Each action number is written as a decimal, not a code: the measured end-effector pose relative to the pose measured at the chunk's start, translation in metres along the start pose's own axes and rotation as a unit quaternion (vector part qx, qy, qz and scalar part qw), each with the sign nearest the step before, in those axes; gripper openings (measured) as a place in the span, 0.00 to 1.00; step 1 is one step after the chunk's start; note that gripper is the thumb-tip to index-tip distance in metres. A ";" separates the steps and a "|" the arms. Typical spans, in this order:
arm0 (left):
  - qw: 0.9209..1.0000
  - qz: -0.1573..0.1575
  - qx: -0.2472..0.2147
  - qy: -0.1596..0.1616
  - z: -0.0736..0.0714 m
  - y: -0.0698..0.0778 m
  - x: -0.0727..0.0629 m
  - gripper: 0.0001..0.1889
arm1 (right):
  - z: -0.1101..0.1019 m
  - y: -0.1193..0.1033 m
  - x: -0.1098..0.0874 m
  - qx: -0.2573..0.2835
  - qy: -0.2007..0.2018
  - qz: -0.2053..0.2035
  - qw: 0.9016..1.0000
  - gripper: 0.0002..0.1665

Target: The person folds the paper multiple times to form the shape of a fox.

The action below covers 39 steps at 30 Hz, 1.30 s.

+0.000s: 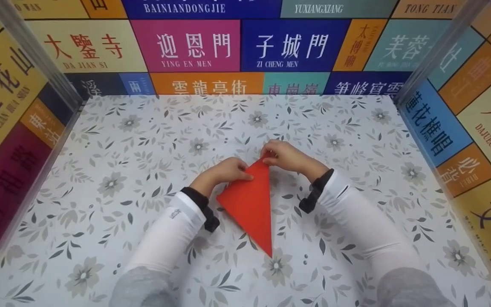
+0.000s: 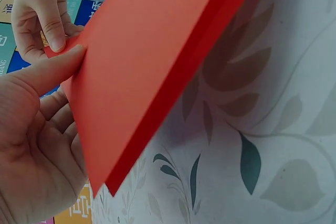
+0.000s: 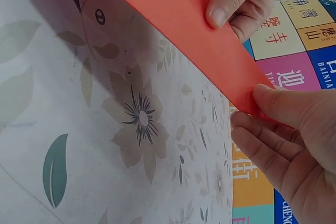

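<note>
A folded sheet of red paper [image 1: 249,204], triangular in outline, is held between both hands over the table. My left hand [image 1: 228,169] pinches its upper left edge, thumb on top and fingers beneath, as the left wrist view shows. At the top corner, my right hand [image 1: 283,155] grips the paper between thumb and fingers. In the left wrist view the paper [image 2: 142,72] has two layers, slightly apart at the lower corner. Seen from the right wrist, the paper [image 3: 178,19] slants above the tabletop, with the right thumb [image 3: 275,103] pressing its end.
A white tabletop [image 1: 143,230] with grey flowers and leaves lies under the hands. Upright panels with coloured blocks of Chinese lettering form a back wall [image 1: 186,44], a left wall [image 1: 11,98] and a right wall [image 1: 475,123]. Dark bands [image 1: 196,198] circle the wrists over white sleeves.
</note>
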<state>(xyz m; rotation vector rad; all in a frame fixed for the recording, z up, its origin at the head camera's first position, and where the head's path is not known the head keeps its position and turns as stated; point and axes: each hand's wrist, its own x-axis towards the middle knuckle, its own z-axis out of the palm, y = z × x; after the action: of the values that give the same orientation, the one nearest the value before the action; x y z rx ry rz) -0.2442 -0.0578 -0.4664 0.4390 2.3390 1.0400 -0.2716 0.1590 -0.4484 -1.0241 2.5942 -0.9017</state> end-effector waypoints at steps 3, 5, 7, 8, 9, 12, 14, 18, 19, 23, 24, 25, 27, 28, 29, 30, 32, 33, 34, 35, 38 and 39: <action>1.000 -0.004 -0.001 0.001 0.000 0.000 0.000 0.11 | 0.000 -0.001 0.000 0.000 -0.003 0.008 1.000 0.09; 1.000 -0.006 -0.002 0.005 0.000 0.000 -0.001 0.11 | 0.000 -0.003 0.000 0.011 -0.006 0.026 1.000 0.15; 1.000 -0.010 -0.009 0.015 -0.001 -0.001 -0.001 0.11 | 0.000 -0.005 0.000 0.033 -0.007 0.052 0.998 0.25; 1.000 -0.014 -0.016 0.021 -0.002 -0.001 -0.001 0.11 | 0.000 -0.006 0.000 0.047 -0.005 0.067 0.997 0.31; 0.999 -0.018 -0.024 0.029 -0.002 -0.002 -0.002 0.11 | 0.000 -0.006 -0.001 0.062 -0.001 0.082 0.995 0.36; 0.995 -0.042 -0.073 0.060 -0.004 -0.006 -0.002 0.09 | 0.001 -0.003 -0.005 0.093 0.015 0.115 0.989 0.45; 0.988 -0.062 -0.115 0.087 -0.004 -0.009 -0.003 0.09 | 0.003 0.002 -0.010 0.105 0.023 0.134 0.985 0.44; 0.961 -0.091 -0.210 0.156 -0.004 -0.014 -0.007 0.13 | 0.009 0.013 -0.026 0.123 0.025 0.164 0.978 0.35; 0.953 -0.094 -0.231 0.174 -0.004 -0.016 -0.008 0.15 | 0.011 0.015 -0.031 0.133 0.023 0.169 0.976 0.33; 0.921 -0.106 -0.292 0.235 -0.003 -0.022 -0.012 0.18 | 0.017 0.020 -0.045 0.177 0.014 0.177 0.968 0.27; 0.914 -0.108 -0.306 0.245 -0.002 -0.023 -0.013 0.18 | 0.017 0.021 -0.047 0.182 0.014 0.179 0.967 0.26; 0.908 -0.109 -0.315 0.254 -0.002 -0.024 -0.014 0.18 | 0.017 0.021 -0.049 0.174 0.016 0.178 0.968 0.25; 0.895 -0.111 -0.341 0.266 -0.002 -0.025 -0.015 0.18 | 0.016 0.021 -0.052 0.158 0.022 0.178 0.971 0.23; 0.889 -0.112 -0.353 0.269 -0.002 -0.025 -0.016 0.18 | 0.015 0.021 -0.052 0.149 0.028 0.177 0.972 0.22; 0.884 -0.112 -0.364 0.270 -0.002 -0.024 -0.016 0.19 | 0.014 0.021 -0.052 0.136 0.033 0.176 0.974 0.21; 0.880 -0.114 -0.375 0.269 -0.001 -0.024 -0.016 0.20 | 0.013 0.021 -0.052 0.125 0.037 0.175 0.976 0.21; 0.874 -0.118 -0.388 0.266 -0.001 -0.022 -0.016 0.21 | 0.011 0.020 -0.051 0.125 0.039 0.178 0.975 0.21; 0.872 -0.121 -0.395 0.264 0.000 -0.021 -0.016 0.21 | 0.011 0.020 -0.051 0.126 0.038 0.179 0.975 0.22; 0.869 -0.122 -0.402 0.261 0.000 -0.020 -0.016 0.21 | 0.010 0.020 -0.050 0.126 0.038 0.181 0.975 0.22; 0.865 -0.123 -0.410 0.261 0.001 -0.019 -0.016 0.21 | 0.010 0.019 -0.050 0.123 0.037 0.183 0.975 0.23; 0.856 -0.124 -0.428 0.262 0.002 -0.017 -0.016 0.21 | 0.010 0.019 -0.049 0.118 0.039 0.185 0.975 0.23; 0.855 -0.123 -0.430 0.263 0.003 -0.016 -0.016 0.21 | 0.010 0.019 -0.048 0.117 0.040 0.184 0.975 0.22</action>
<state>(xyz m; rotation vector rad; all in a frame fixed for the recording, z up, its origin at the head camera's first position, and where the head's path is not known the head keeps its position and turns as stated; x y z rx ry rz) -0.2304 -0.0747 -0.4748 -0.5416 1.9479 2.0832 -0.2423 0.1980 -0.4690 -0.4331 2.5379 -1.1280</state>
